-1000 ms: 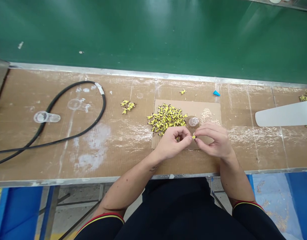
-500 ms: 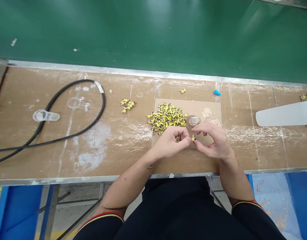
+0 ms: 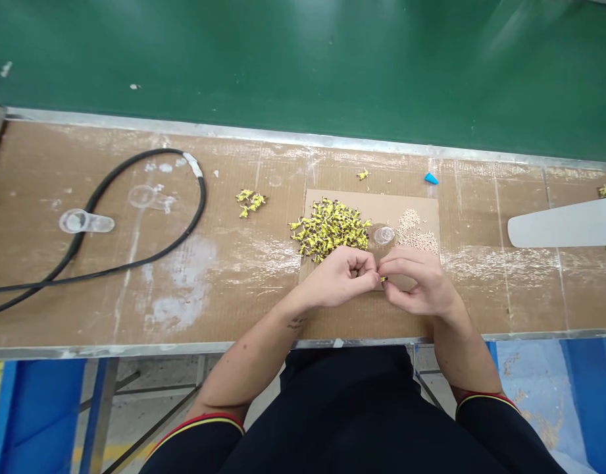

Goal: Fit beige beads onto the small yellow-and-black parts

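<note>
My left hand (image 3: 341, 278) pinches a tiny yellow-and-dark figure (image 3: 383, 280) between thumb and forefinger, mostly covered by the fingertips. From the other side my right hand (image 3: 424, 282) closes thumb and forefinger around the same figure; whether a small pale piece is also in them I cannot tell. Just beyond the left hand lies a heap of similar yellow figures (image 3: 332, 227). A small clear cup (image 3: 383, 236) stands past the fingertips. Behind the right hand are scattered small pale pieces (image 3: 417, 241). Both groups and the cup rest on a cardboard sheet (image 3: 376, 203).
A few more figures (image 3: 251, 201) lie left of the heap, and a single one (image 3: 363, 174) beyond the sheet. A blue cap (image 3: 431, 178) sits at the back. A black cable (image 3: 202, 197) loops by a clear plastic scoop-like piece (image 3: 85, 222). At right is a long white object (image 3: 562, 224).
My right thumb and forefinger have come in from apart and closed at the figure, touching the left fingertips. The left hand keeps its pinch. The view has shifted slightly.
</note>
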`<move>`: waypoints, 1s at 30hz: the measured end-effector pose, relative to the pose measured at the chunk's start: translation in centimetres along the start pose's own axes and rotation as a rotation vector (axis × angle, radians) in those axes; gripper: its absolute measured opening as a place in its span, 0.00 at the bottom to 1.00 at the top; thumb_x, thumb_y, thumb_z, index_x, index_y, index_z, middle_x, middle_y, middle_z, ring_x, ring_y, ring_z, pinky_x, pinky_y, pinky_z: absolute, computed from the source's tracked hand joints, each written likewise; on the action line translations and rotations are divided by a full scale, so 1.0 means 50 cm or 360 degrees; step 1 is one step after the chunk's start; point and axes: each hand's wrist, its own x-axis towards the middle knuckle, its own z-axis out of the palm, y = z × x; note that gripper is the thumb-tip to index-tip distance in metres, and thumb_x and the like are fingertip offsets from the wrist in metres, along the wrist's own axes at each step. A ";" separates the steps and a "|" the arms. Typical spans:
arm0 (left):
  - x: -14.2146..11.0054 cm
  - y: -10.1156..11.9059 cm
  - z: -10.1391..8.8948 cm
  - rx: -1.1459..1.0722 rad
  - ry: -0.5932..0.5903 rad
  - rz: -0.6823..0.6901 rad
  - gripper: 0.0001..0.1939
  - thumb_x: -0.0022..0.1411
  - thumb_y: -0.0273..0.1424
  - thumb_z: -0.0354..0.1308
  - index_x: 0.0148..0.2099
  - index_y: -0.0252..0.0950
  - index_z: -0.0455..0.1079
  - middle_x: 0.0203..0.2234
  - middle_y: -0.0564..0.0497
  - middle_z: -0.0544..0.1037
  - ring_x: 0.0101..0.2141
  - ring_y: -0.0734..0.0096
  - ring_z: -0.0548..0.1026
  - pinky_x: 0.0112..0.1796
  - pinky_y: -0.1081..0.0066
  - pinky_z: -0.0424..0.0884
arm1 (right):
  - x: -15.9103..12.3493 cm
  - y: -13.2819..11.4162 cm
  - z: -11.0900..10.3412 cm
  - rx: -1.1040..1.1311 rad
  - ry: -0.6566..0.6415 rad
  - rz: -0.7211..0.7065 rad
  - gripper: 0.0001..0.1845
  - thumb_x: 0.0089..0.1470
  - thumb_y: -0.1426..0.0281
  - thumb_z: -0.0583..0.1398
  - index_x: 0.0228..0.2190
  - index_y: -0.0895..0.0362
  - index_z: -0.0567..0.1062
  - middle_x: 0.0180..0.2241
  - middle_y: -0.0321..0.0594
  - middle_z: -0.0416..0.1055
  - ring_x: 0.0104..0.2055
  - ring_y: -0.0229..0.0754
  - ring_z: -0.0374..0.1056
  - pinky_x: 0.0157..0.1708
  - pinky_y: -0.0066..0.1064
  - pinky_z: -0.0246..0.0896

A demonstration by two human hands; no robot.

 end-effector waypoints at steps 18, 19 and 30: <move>-0.006 0.001 -0.009 0.0023 -0.0084 -0.0059 0.14 0.57 0.33 0.59 0.24 0.35 0.61 0.17 0.60 0.59 0.20 0.82 0.54 0.23 0.76 0.50 | -0.004 -0.010 0.011 0.0133 0.0035 0.0173 0.09 0.51 0.78 0.58 0.33 0.53 0.71 0.25 0.31 0.70 0.25 0.34 0.66 0.26 0.27 0.65; -0.005 0.001 -0.009 0.0012 -0.0094 -0.0054 0.14 0.57 0.33 0.59 0.23 0.35 0.61 0.17 0.61 0.58 0.20 0.82 0.53 0.23 0.76 0.50 | -0.004 -0.010 0.010 0.0143 0.0018 0.0167 0.08 0.51 0.78 0.58 0.33 0.53 0.71 0.25 0.32 0.70 0.25 0.34 0.66 0.26 0.28 0.65; -0.002 -0.005 -0.012 0.0048 -0.0198 -0.0096 0.13 0.57 0.33 0.59 0.24 0.35 0.62 0.16 0.61 0.57 0.20 0.82 0.53 0.23 0.76 0.48 | -0.016 -0.006 0.017 0.0264 -0.0026 0.0139 0.11 0.48 0.81 0.58 0.24 0.53 0.66 0.23 0.33 0.70 0.24 0.35 0.64 0.24 0.28 0.61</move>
